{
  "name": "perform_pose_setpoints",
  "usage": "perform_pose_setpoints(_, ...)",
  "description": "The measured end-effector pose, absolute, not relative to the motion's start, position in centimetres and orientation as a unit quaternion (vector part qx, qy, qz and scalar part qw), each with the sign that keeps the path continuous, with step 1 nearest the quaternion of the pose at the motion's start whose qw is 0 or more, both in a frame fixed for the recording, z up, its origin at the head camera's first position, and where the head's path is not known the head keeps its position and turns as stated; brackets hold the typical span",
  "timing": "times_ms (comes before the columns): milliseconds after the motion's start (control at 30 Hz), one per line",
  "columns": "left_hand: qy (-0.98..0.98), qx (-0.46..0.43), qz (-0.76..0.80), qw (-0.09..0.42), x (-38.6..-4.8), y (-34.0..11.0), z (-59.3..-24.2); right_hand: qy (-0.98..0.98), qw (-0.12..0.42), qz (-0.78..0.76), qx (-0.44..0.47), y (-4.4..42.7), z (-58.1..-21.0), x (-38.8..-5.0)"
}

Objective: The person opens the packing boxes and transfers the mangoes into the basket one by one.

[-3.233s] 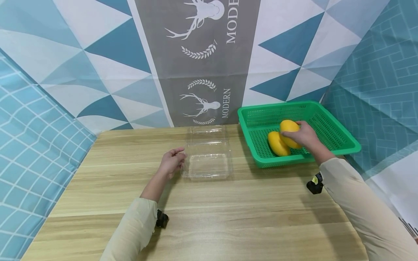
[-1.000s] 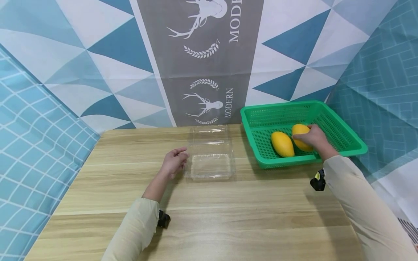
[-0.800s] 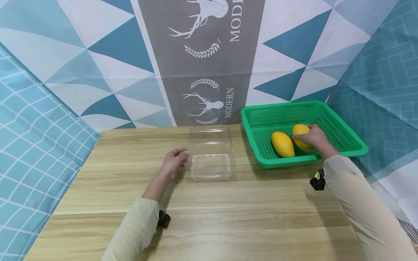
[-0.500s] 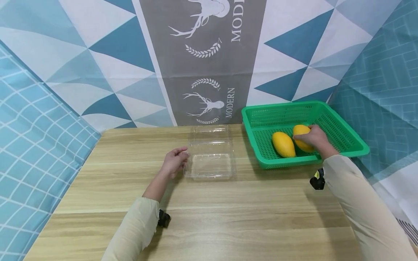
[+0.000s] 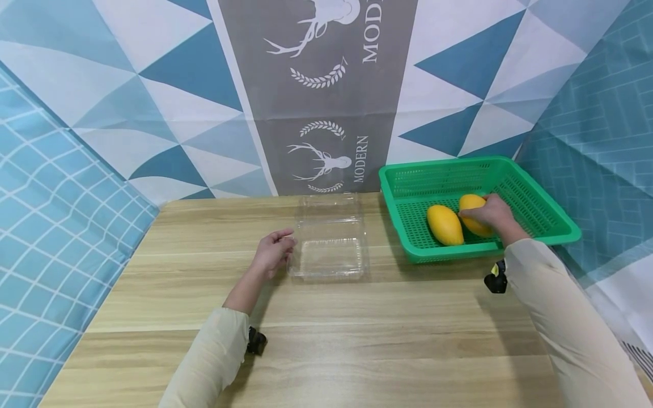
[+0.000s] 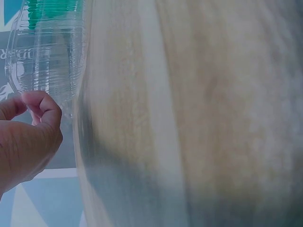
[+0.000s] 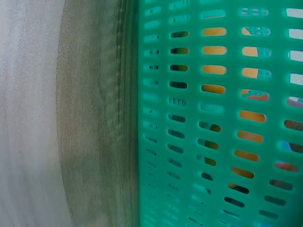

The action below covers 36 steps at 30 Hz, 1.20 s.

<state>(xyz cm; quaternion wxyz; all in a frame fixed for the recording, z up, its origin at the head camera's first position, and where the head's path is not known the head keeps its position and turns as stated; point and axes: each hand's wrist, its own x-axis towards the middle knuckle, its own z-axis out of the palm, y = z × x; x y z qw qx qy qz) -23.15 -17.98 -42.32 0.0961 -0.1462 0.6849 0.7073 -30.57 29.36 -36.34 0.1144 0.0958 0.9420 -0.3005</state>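
In the head view, a clear plastic clamshell box (image 5: 331,258) lies on the table with its lid spread out toward the wall. My left hand (image 5: 272,253) pinches the box's left edge between thumb and fingers; the left wrist view also shows this hand (image 6: 33,137) at the clear plastic's rim. Inside the green basket (image 5: 423,252), my right hand (image 5: 494,215) grips a yellow mango (image 5: 471,204). A second mango (image 5: 445,225) lies just left of it. From the right wrist, the slotted basket wall (image 7: 189,106) hides the hand, and yellow shows through several slots.
The wooden table (image 5: 357,340) meets a patterned wall covering (image 5: 326,113) at the back. Blue tiled-print sheets (image 5: 51,226) close off the sides. The basket's near rim passes under my right wrist. A black wrist camera (image 5: 496,277) hangs below each forearm.
About three seconds ago the right hand held its mango higher, overlapping the other one. It has since gone down and right in the basket. The left hand keeps its pinch on the box.
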Motion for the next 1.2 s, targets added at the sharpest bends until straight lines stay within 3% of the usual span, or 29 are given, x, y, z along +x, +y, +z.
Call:
perform_pose_setpoints(400, 0.686, -0.141, 0.708, 0.097, -23.04, -17.83, -42.15, 0.948, 0.112, -0.290, 0.072, 29.30, -36.23, -30.40)
perform_pose_setpoints(1200, 0.690, -0.146, 0.703, 0.091, -23.06, -17.51, -41.95, 0.943, 0.157, -0.285, 0.068, 29.85, -36.98, -30.84)
